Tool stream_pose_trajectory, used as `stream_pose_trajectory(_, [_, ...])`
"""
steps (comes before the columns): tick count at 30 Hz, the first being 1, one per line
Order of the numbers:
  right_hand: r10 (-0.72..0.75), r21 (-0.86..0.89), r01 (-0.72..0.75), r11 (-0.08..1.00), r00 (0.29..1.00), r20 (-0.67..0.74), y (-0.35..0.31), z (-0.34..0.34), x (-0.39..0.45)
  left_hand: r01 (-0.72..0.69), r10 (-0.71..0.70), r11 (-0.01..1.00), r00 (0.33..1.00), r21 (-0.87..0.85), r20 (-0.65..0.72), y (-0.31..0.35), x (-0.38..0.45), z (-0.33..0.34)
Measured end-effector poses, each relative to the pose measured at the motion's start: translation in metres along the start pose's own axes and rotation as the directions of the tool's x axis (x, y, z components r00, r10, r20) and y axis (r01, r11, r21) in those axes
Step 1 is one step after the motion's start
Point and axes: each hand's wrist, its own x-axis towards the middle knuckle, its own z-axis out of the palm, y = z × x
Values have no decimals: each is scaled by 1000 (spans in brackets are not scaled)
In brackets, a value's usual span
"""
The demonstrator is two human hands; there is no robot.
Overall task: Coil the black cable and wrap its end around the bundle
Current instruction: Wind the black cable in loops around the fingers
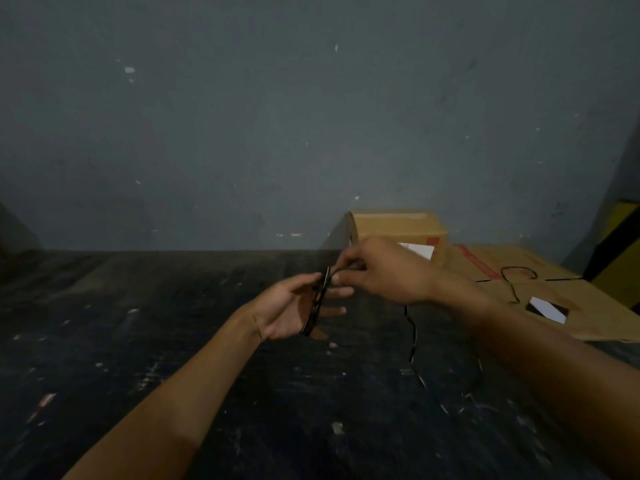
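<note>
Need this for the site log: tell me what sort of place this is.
Probably a storeroom or warehouse corner. A bare grey wall, a scuffed dark floor, and a cardboard box beside flattened cardboard suggest storage, not a living space.

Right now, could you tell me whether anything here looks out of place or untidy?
Only the thin black cable: beyond the coiled bundle in the left hand, its loose remainder trails in kinks over the dark floor onto the flattened brown cardboard. Nothing looks damaged.

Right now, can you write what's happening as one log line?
left hand: holds coiled black cable | right hand: pinches cable at coil top | loose end: trails on floor | wrap: not done
</note>
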Motion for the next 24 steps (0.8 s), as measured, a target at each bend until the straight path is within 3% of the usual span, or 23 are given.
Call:
stream_pose_trajectory(6, [23, -71, -28, 997, 998, -59, 16, -27, 16, 47, -54, 998, 983, 41, 174, 1, -7, 18])
stream_pose_trajectory(12, [4, 198, -3, 980, 1000, -6, 45, -16, 24, 31, -53, 997, 942, 70, 332, 9, -12, 25])
stream_pose_trajectory(18, [106, 658, -128, 743, 992, 73, 76, 51, 3, -35, 25, 999, 906, 14, 423, 15, -12, 28])
stream_pose_trajectory(24, [259, 722, -320, 613, 945, 199, 68, 129, -18, -67, 76, 997, 905, -38, 419, 25, -9, 29])
